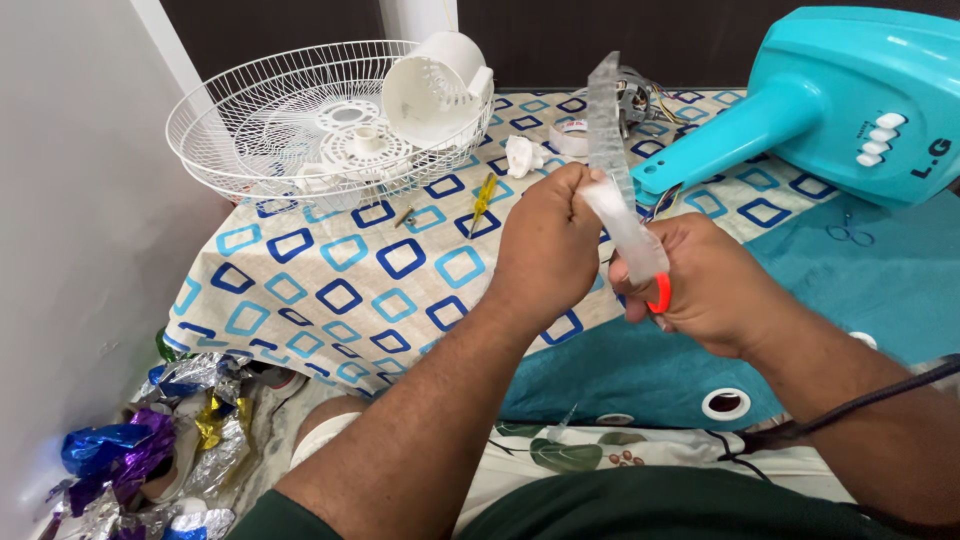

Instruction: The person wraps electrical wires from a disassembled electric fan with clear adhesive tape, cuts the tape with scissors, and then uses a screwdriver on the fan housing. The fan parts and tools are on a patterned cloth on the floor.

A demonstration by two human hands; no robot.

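Head view: a turquoise fan base (850,95) is laid on its side across the patterned cloth (330,270), beside a white wire guard (230,130). A clear plastic strip (615,160) is pinched upright by the left hand (545,245), steadied for the red-handled scissors (660,292) clenched in the right hand (710,285).

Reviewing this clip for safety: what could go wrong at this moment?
1. The right hand works orange-handled scissors close to the left hand pinching the clear plastic strip; a slip could nick a finger.
2. The small yellow screwdriver and loose screw on the patterned cloth could roll off.
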